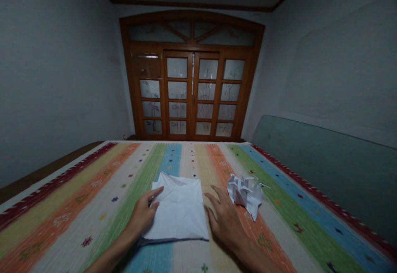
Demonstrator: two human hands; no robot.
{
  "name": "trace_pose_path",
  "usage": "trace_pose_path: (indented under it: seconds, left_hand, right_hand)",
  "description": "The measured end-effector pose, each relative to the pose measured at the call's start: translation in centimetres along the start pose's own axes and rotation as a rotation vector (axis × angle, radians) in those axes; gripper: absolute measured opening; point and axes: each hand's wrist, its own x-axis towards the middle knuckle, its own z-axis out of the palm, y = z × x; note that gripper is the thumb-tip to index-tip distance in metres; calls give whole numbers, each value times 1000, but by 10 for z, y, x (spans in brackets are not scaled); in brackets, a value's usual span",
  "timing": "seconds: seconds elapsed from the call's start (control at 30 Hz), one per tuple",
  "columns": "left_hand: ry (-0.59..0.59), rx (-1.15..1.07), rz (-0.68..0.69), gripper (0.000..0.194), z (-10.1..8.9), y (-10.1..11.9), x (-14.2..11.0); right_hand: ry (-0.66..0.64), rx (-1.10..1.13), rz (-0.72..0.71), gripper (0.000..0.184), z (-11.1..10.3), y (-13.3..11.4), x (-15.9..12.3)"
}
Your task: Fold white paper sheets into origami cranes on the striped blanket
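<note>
A roughly square pile of white paper [181,211] lies flat before me, with faint creases and a raised, pointed fold at its far left corner. My left hand [145,211] rests at the paper's left edge, its thumb and index finger apart and reaching over the top; the other fingers are mostly hidden. Just off the right edge is my right hand [225,213], fingers spread and slightly bent, with nothing in it. Beyond that hand, to the right, sits a small cluster of folded white paper pieces [245,192] with pointed tips, resembling origami cranes.
A striped, multicoloured cloth [102,207] covers the table. Along the right side stands a pale green panel [310,161], close to the wall. Wooden doors with glass panes [192,95] are at the far end.
</note>
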Motion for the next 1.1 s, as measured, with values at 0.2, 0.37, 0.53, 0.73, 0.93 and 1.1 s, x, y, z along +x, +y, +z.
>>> trace_pose_path:
  seconds: [0.2, 0.37, 0.53, 0.73, 0.93, 1.1]
  left_hand:
    - [18, 260, 111, 56, -1, -8, -8]
    - [87, 463, 227, 57, 1, -4, -15]
    - [-96, 713, 523, 38, 6, 1, -20]
    - [-365, 812, 512, 51, 17, -5, -34]
    - [-420, 826, 512, 54, 15, -7, -35]
    - [-442, 813, 494, 53, 11, 0, -33]
  right_hand:
    - [12, -198, 170, 46, -39, 7, 29]
    - [-108, -349, 318, 36, -67, 19, 44]
    - [-254, -362, 407, 30, -72, 27, 44]
    - [-298, -312, 454, 41, -64, 36, 39]
    - [-268, -212, 461, 34, -64, 42, 39]
    - [-160, -28, 356, 27, -68, 33, 45]
